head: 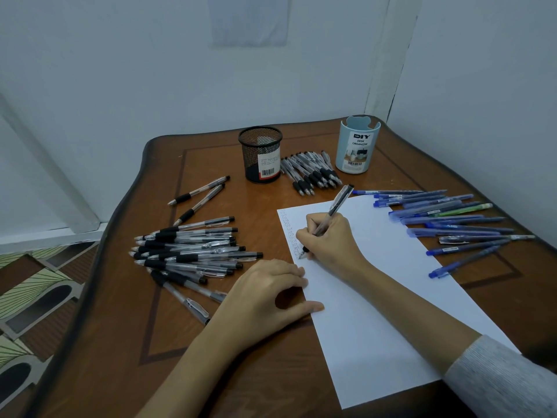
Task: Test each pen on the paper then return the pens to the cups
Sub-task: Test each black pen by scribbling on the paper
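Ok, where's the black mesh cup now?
Head view: the black mesh cup stands at the far side of the table, left of the blue desk organizer, with a row of pens lying between them.

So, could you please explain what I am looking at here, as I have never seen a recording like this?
No machine here: a person works with bare hands, and the single picture comes from a wide-angle camera worn on their head, looking forward and down. The right hand grips a pen with its tip on the paper, by a column of small test marks along the sheet's left edge. The left hand holds nothing; its fingers rest on the paper's edge. On the wooden table lie pens in groups: a pile of clear pens at the left, a row of pens between the two cups, and blue pens at the right. At the back stand a black mesh cup and a pale blue cup; no pens stick out of either.
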`<state>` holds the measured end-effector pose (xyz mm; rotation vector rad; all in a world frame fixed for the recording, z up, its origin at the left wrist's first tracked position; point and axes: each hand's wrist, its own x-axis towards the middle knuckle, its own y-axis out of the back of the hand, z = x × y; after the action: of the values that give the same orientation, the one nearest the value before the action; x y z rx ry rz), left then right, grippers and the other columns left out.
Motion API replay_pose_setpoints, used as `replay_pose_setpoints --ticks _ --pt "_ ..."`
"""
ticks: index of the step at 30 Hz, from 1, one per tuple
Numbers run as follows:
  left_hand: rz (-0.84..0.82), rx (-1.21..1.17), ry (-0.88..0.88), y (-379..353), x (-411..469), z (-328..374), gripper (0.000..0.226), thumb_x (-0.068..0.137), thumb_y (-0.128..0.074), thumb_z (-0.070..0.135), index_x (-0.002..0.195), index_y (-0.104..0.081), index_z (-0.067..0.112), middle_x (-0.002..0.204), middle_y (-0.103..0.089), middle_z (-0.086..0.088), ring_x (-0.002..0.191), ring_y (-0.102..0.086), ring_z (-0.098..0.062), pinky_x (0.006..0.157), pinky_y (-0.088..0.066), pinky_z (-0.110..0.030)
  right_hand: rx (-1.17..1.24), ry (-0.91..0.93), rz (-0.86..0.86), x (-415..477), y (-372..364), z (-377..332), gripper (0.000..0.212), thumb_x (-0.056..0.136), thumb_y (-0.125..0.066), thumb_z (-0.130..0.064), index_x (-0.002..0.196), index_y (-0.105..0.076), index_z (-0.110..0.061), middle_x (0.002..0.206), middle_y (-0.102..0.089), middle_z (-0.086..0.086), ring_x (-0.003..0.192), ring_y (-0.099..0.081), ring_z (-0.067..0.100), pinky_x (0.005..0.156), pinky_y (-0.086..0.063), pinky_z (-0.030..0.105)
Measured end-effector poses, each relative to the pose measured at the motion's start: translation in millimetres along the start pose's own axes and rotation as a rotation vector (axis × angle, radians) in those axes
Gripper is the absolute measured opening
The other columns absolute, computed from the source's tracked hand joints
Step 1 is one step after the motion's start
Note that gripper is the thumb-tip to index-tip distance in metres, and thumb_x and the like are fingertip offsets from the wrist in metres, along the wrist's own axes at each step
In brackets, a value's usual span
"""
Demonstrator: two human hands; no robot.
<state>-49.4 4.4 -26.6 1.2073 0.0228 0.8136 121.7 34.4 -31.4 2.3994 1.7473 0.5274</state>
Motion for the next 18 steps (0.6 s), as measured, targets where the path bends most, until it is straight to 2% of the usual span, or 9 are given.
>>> replay_pose_setpoints --ticks 5,11,18 --pt "-0.004 0.005 0.0 0.5 0.2 0.6 0.052 0.081 -0.051 0.063 0.097 -0.074 0.02 0.105 -0.071 0.008 0.101 -0.058 -0.001 0.089 -0.038 -0.013 0.02 0.014 0.058 0.0 2.9 1.8 0.034 0.079 -0.059 0.007 0.054 -0.04 -0.006 0.046 -0.038 0.007 0.039 -0.052 0.01 0.046 -0.045 0.024" --pt "-0.027 -0.014 0.011 0.4 0.2 0.2 0.054 0.081 -0.049 0.065 0.099 -0.074 0.02 0.105 -0.07 0.008 0.102 -0.058 0.0 0.091 -0.035 -0.009 0.024 0.013 0.011 0.4 1.4 1.3 0.035 0.079 -0.058 0.008 0.054 -0.04 -0.007 0.044 -0.037 0.001 0.038 -0.048 0.009 0.045 -0.045 0.026" --pt "-0.041 -0.017 0.019 0.9 0.2 0.4 0.054 0.081 -0.049 0.065 0.1 -0.074 0.021 0.107 -0.07 0.009 0.102 -0.059 0.0 0.091 -0.036 -0.011 0.038 0.025 0.025 0.2 2.4 1.4 0.031 0.08 -0.057 0.008 0.057 -0.041 -0.004 0.05 -0.036 0.009 0.04 -0.047 0.01 0.046 -0.044 0.025"
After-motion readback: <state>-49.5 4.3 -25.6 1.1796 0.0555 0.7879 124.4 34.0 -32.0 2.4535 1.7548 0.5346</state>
